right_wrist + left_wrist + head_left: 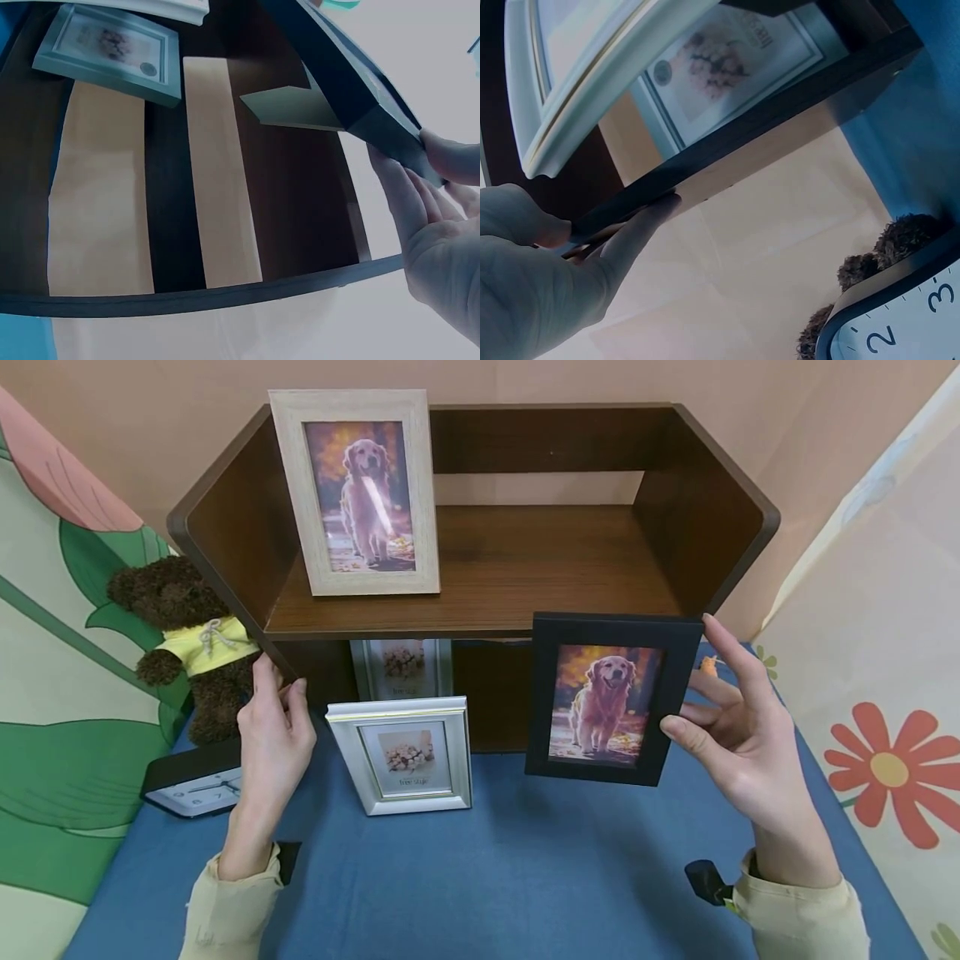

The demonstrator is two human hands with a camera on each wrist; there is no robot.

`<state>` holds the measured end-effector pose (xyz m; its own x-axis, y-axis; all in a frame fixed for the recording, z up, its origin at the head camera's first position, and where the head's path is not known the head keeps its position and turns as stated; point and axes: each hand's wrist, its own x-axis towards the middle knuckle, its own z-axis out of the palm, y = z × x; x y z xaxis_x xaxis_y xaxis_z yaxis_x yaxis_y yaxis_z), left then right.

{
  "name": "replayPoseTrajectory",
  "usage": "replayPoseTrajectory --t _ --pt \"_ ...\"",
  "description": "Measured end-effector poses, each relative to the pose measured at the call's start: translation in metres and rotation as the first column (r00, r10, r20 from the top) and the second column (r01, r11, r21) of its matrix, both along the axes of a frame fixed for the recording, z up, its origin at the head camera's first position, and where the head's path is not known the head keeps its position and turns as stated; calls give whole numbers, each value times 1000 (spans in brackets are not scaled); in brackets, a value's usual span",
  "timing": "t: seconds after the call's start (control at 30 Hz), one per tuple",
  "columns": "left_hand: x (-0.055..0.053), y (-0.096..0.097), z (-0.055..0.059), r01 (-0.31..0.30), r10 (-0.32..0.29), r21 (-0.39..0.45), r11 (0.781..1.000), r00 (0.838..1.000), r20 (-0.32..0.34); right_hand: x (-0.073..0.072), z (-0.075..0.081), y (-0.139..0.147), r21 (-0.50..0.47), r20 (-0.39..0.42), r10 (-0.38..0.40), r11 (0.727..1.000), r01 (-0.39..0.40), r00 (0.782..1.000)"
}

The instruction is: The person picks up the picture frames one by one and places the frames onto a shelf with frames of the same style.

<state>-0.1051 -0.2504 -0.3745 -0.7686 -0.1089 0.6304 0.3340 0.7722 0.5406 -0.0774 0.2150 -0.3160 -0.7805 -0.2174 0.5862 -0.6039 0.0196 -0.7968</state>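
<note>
My right hand [750, 735] holds a black photo frame [538, 693] with a golden dog picture by its right edge, thumb in front and fingers behind. The frame hangs before the shelf's lower right front; its back stand [292, 106] sticks out in the right wrist view. My left hand [273, 722] grips the front edge of the dark brown shelf's left side panel [780, 112]. To its right, a silver photo frame [457, 777] stands tilted back on the blue table. A pale wood-look photo frame [367, 582] with a dog picture stands at the upper board's left front.
Another flower-picture frame [402, 662] stands in the shelf's lower compartment, partly hidden. Left of the shelf sit a brown teddy bear [206, 647] in a yellow top and a black-cased clock [193, 781]. A small orange object [708, 665] shows behind my right hand. Patterned walls flank the blue tabletop [450, 893].
</note>
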Motion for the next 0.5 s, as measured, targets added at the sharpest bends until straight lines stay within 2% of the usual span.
replayPoseTrajectory --t 0.5 --pt "1 0 0 -5 5 -8 1000 1000 -3 -6 8 -3 -49 -40 45 998 -47 998"
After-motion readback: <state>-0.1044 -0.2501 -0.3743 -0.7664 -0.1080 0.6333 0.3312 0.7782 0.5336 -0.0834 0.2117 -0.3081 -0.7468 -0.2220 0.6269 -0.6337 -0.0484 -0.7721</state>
